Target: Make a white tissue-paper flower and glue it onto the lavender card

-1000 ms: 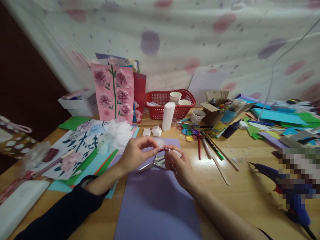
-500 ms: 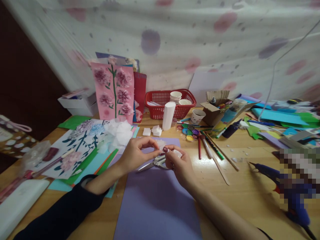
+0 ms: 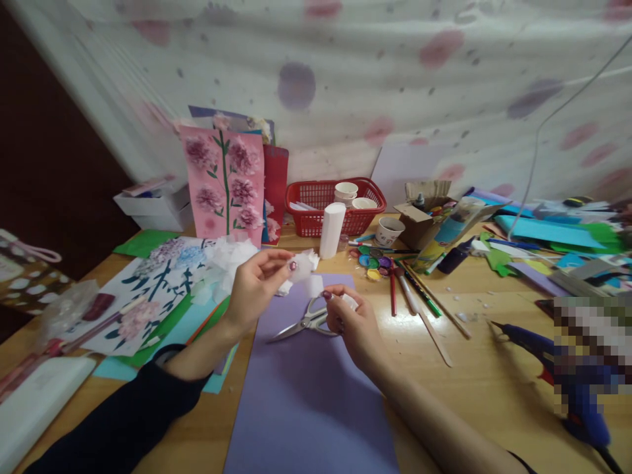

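The left hand [image 3: 254, 289] pinches thin white paper [image 3: 301, 270] over the desk [image 3: 444, 395]; just beside it, toward the near right corner, the right hand [image 3: 354, 324] seems closed on a small white piece [image 3: 315, 285].

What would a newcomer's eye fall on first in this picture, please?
Probably the pink flower sheet, standing at the back left; further right, the red basket with white cups. At the centre, the left hand and right hand each hold thin white material, with scissors lying on purple paper below.
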{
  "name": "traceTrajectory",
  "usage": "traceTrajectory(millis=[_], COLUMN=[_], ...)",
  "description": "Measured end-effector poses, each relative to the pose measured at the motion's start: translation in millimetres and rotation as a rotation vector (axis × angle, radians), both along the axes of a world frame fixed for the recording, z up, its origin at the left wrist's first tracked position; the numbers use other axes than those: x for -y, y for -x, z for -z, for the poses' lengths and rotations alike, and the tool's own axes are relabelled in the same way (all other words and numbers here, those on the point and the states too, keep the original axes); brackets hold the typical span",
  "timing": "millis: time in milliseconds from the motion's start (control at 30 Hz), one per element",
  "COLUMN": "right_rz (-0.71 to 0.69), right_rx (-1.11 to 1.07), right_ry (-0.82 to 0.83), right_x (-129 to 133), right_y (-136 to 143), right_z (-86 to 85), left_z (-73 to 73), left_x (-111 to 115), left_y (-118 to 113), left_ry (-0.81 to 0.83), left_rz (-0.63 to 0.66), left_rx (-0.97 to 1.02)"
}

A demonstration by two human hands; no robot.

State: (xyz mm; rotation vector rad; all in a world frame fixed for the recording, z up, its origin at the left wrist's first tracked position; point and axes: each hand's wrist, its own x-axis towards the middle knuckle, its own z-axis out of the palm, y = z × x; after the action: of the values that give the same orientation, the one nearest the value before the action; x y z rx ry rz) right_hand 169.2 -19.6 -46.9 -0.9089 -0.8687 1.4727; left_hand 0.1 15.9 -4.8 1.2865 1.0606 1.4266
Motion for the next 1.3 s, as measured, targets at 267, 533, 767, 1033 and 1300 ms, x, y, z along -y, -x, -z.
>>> traceTrajectory(millis=[267, 533, 767, 1033, 1300], right_rz=[0.014, -0.050, -0.204, -0.326, -0.422], right_rx=[0.104, -0.170, -0.554, -0.591, -0.560], right_ry=[0.031, 0.170, 0.430, 0.380, 0.338], right_x=[1, -3, -9, -8, -7], right_y=[3, 2, -3, -3, -4], right_z=[-5.6, -6.2, -6.6, -7.3, -2.5], left_z=[-3.7, -4.1, -10.6, 0.3, 12.2], left_x=[1, -41, -50, 7, 10], left_y=[1, 51, 74, -12, -13], left_ry=[0.429, 0.058, -0.216, -0.446, -0.479], left_rz=[0.391, 0.002, -0.302, 0.221, 0.231], left_rx=[0.157, -0.344, -0.645, -0.877, -0.973])
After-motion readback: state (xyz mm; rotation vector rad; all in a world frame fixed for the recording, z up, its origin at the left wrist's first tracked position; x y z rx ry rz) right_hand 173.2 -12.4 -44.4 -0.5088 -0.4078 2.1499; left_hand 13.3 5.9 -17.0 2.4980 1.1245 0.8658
